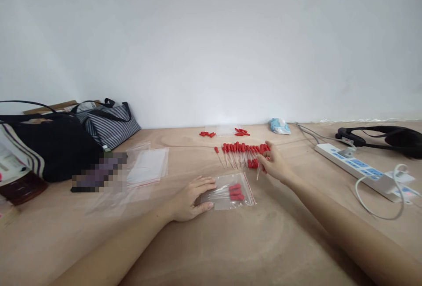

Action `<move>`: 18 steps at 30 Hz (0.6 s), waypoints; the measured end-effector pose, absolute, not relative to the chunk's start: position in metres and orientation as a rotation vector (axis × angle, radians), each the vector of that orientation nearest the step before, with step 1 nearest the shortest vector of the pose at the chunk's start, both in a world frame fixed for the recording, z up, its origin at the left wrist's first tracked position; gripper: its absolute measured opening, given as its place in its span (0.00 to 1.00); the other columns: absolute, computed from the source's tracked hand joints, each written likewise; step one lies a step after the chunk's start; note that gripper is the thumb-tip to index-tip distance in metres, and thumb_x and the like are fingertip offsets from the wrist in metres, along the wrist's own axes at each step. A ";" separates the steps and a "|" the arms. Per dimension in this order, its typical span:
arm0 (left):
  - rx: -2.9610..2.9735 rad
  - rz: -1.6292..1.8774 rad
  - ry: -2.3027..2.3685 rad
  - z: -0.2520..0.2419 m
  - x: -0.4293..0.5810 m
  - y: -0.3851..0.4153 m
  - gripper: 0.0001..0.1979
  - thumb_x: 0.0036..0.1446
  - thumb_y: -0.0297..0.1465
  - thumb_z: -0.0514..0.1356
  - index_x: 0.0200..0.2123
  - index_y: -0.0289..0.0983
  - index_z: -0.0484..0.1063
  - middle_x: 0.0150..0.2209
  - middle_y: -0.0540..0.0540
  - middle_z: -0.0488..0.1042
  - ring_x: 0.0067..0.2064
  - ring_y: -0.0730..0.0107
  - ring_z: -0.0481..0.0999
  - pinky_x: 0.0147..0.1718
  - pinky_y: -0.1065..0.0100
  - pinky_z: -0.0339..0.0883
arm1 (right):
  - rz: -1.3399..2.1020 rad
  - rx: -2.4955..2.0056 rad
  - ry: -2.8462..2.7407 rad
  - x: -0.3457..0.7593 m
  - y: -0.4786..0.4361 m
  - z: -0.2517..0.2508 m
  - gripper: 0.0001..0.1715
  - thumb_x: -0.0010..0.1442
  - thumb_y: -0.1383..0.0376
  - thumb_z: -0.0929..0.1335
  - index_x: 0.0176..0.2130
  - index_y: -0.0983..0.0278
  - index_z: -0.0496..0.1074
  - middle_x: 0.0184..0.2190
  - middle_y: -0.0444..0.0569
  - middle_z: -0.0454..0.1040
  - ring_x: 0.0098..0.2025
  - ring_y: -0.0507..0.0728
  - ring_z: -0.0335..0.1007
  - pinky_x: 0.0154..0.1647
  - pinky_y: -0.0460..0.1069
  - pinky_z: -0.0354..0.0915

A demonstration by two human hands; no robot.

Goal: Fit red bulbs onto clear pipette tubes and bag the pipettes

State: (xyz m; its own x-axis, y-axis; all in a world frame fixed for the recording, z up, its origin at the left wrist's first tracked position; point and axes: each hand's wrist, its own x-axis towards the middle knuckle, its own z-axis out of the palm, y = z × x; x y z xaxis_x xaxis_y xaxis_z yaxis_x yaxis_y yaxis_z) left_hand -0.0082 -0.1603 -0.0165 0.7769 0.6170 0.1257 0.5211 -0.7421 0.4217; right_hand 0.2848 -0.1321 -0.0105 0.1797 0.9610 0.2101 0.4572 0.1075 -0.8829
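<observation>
— What do we have at the far left?
— A black bag (49, 147) on the worktop (231, 246), and just right of it a striped bag (110, 127) against the wall. Right of those we find a flat stack of clear bags (147, 166).

— And our left hand?
— Our left hand (191, 199) lies palm down in the near middle, fingers spread, resting on the left end of a small zip bag (245, 182). It presses the bag flat and grips nothing. Inside we see the packed droppers (233, 192), their red bulbs toward the bag's right end.

— What lies beyond the bag?
— A row of droppers (240, 150), side by side, red bulbs on the far side and glass tips toward us. Farther off, near the wall, we see loose red bulbs (241, 132) in two small heaps.

— Our right hand?
— Our right hand (273, 164) touches the right end of that row, fingers drawn close together. A glass tube shows just below them, but we cannot tell whether they clamp it.

— And to the right?
— A blue packet (280, 126) by the wall, then a white power strip (358, 166) with a white cable (379, 209) looping at its near end, and a black headset (392, 139) far right.
</observation>
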 end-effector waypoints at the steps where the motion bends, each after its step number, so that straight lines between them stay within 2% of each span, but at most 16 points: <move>1: 2.607 0.362 0.868 -0.017 -0.008 -0.160 0.23 0.55 0.38 0.53 0.53 0.38 0.59 0.57 0.42 0.57 0.58 0.61 0.55 0.56 0.55 0.48 | 0.729 -1.420 -1.373 0.284 -0.139 -0.016 0.38 0.51 0.61 0.63 0.56 0.65 0.42 0.21 0.40 0.64 0.20 0.53 0.63 0.22 0.48 0.62; 4: 2.616 0.340 0.875 -0.016 -0.008 -0.161 0.22 0.56 0.38 0.53 0.53 0.38 0.59 0.57 0.42 0.57 0.58 0.61 0.55 0.56 0.55 0.48 | 0.831 -1.244 -1.190 0.275 -0.153 -0.031 0.38 0.49 0.57 0.65 0.53 0.62 0.44 0.22 0.39 0.64 0.20 0.52 0.64 0.22 0.48 0.63; 8: 2.599 0.341 0.899 -0.014 -0.008 -0.162 0.24 0.55 0.38 0.53 0.55 0.39 0.56 0.57 0.43 0.57 0.58 0.60 0.55 0.56 0.55 0.48 | 0.958 -1.131 -1.005 0.261 -0.160 -0.038 0.29 0.47 0.54 0.66 0.43 0.59 0.49 0.22 0.40 0.65 0.23 0.53 0.67 0.26 0.50 0.66; 14: 2.542 0.339 0.976 -0.013 -0.008 -0.165 0.27 0.55 0.39 0.53 0.56 0.40 0.51 0.57 0.43 0.56 0.58 0.57 0.55 0.54 0.55 0.52 | 1.224 -1.066 -0.896 0.250 -0.166 -0.040 0.21 0.43 0.54 0.69 0.32 0.61 0.57 0.23 0.43 0.68 0.26 0.52 0.68 0.31 0.50 0.67; 18: 2.545 0.341 0.977 -0.013 -0.007 -0.165 0.27 0.55 0.39 0.53 0.56 0.40 0.51 0.57 0.43 0.56 0.57 0.57 0.55 0.54 0.55 0.52 | 1.250 -1.147 -1.107 0.250 -0.170 -0.038 0.19 0.40 0.56 0.71 0.29 0.64 0.64 0.19 0.41 0.67 0.19 0.48 0.63 0.21 0.44 0.62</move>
